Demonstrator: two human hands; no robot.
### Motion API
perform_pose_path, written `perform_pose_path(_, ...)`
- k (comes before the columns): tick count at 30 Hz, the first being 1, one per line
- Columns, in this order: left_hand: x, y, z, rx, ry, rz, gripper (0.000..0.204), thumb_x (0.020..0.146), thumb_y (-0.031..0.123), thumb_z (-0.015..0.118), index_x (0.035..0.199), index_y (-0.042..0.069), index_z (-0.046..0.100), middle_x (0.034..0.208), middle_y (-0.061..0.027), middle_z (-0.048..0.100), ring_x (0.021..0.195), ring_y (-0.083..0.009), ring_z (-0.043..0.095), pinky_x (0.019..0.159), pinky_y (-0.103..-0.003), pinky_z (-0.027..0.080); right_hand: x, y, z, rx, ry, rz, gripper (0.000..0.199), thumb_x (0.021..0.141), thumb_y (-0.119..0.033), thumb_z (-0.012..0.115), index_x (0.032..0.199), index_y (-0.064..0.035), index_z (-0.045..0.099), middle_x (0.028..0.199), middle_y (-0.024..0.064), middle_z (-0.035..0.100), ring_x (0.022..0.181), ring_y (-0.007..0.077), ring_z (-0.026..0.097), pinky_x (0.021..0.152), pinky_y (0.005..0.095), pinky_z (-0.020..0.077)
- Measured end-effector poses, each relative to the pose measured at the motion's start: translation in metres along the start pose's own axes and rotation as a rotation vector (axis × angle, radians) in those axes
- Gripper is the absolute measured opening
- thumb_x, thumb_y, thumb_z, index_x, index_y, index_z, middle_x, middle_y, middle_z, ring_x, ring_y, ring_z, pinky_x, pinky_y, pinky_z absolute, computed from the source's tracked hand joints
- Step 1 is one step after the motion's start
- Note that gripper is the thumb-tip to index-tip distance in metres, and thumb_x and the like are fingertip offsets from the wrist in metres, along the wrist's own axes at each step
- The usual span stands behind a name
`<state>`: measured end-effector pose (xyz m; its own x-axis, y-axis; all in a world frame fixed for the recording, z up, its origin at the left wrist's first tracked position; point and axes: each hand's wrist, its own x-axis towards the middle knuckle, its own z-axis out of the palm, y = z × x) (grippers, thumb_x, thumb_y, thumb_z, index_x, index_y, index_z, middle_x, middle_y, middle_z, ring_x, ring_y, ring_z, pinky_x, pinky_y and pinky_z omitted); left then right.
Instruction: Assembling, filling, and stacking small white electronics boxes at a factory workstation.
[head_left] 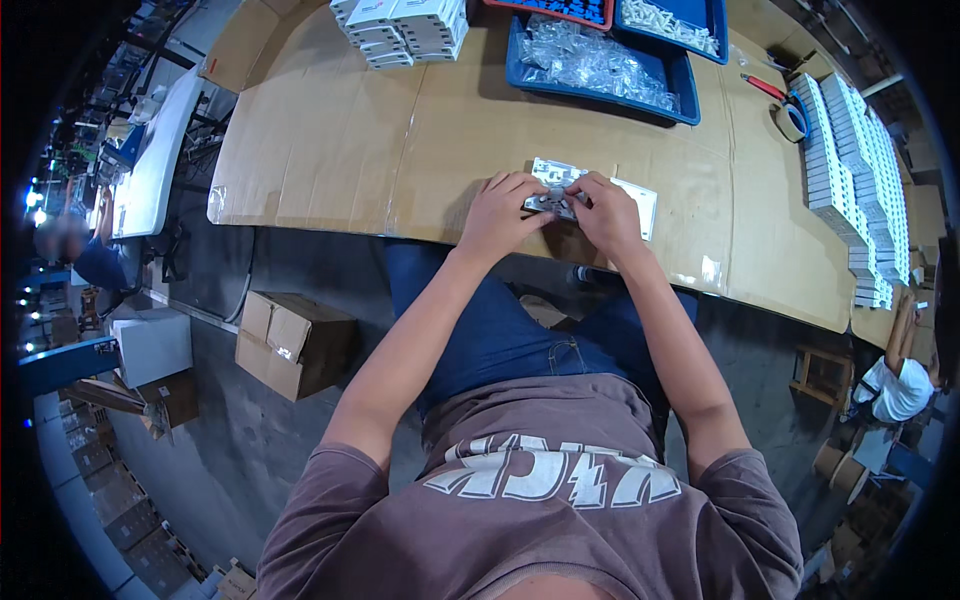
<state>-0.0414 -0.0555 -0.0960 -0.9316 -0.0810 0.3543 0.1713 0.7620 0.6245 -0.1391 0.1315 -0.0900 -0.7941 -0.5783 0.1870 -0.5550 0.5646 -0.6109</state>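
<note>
A white plastic plate (556, 172) with raised moulded fittings lies near the front edge of the cardboard-covered table, between my two hands. My left hand (499, 212) grips its left side, thumb low and fingers curled over the top. On the plate's right part, my right hand (608, 216) has its thumb and fingers pinched together. Whatever small piece may be in that pinch is hidden. Partly under my right hand rests a flat white panel (643, 206), its right end sticking out past the wrist.
Behind are a blue tray (610, 100) of clear plastic pieces, a blue tray (722, 35) of white parts and a red tray of blue parts. White stacks (405, 30) stand back left, others (850, 170) right, near a tape roll (791, 122) and red-handled tool (763, 86). People work both sides.
</note>
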Motion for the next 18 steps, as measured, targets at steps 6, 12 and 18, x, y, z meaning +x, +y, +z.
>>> perform_pose_path(6,-0.008,-0.006,0.004,0.046,0.012,0.05,0.033,0.076,0.017,0.082,0.106,0.008,0.073,0.116,-0.0041,0.068,0.113,-0.0265,0.061,0.099,-0.04,0.048,-0.002,0.004,-0.011,-0.023,-0.113,-0.131,0.011,0.09,-0.018,0.069,0.096,-0.0093,0.075,0.1,0.0061,0.071,0.085,0.0314,0.07,0.073,0.0422,0.0561)
perform_pose_path(12,-0.009,-0.001,0.006,0.038,0.006,0.034,0.035,0.073,0.015,0.082,0.106,0.007,0.071,0.114,-0.0042,0.066,0.113,-0.026,0.06,0.099,-0.04,0.049,0.006,0.005,-0.022,-0.045,-0.198,-0.162,0.012,0.088,-0.014,0.066,0.096,-0.0091,0.075,0.099,0.0081,0.072,0.086,0.0338,0.07,0.075,0.0447,0.0554)
perform_pose_path(18,-0.008,0.003,0.007,0.093,-0.024,0.04,0.037,0.072,0.017,0.083,0.105,0.008,0.07,0.116,-0.0039,0.065,0.114,-0.0264,0.059,0.099,-0.04,0.049,0.008,0.005,-0.029,-0.041,-0.272,-0.144,0.013,0.085,-0.013,0.066,0.093,-0.0087,0.075,0.099,0.0107,0.071,0.092,0.0331,0.069,0.076,0.0445,0.0561)
